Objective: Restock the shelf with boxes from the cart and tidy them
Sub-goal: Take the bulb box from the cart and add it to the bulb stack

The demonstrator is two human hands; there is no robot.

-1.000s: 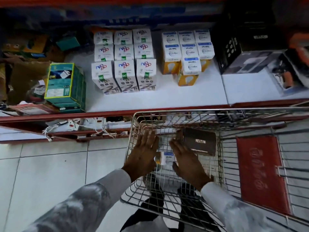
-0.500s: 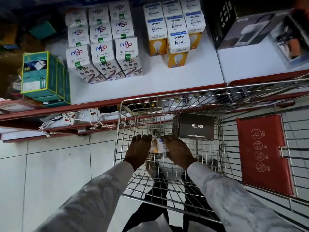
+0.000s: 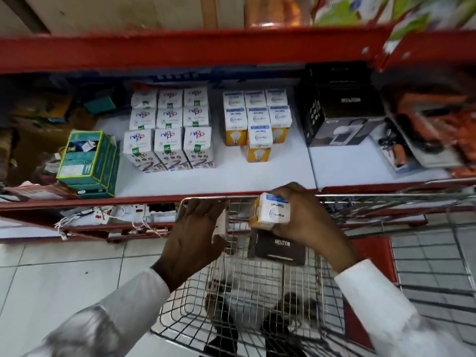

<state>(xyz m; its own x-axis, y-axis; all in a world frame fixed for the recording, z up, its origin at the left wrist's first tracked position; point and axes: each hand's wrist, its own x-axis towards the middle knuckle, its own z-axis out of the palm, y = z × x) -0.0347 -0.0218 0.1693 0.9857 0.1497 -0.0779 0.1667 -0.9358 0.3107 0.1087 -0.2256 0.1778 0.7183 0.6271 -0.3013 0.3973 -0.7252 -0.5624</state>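
Observation:
My right hand [image 3: 306, 222] grips a white and yellow bulb box [image 3: 270, 212] above the front rim of the wire cart [image 3: 260, 284]. My left hand [image 3: 193, 228] holds a white box [image 3: 221, 225], mostly hidden behind the fingers, at the cart's front left corner. On the white shelf [image 3: 231, 176] stand rows of white boxes with red and blue logos [image 3: 170, 130] and, to their right, white and yellow bulb boxes [image 3: 257, 122]. A dark box marked NEUTON [image 3: 278, 249] lies in the cart below my right hand.
Green boxes [image 3: 90, 163] sit at the shelf's left end. Black appliance boxes [image 3: 337, 112] and orange packaged tools [image 3: 422, 140] fill the right. A red upper shelf edge [image 3: 180, 50] overhangs. A lower shelf holds sockets and cables [image 3: 110, 215]. The cart has a red seat flap [image 3: 371, 256].
Both hands have risen from the bottom of the cart to its front rim, each now holding a box. The view has tilted up and shows the upper shelf.

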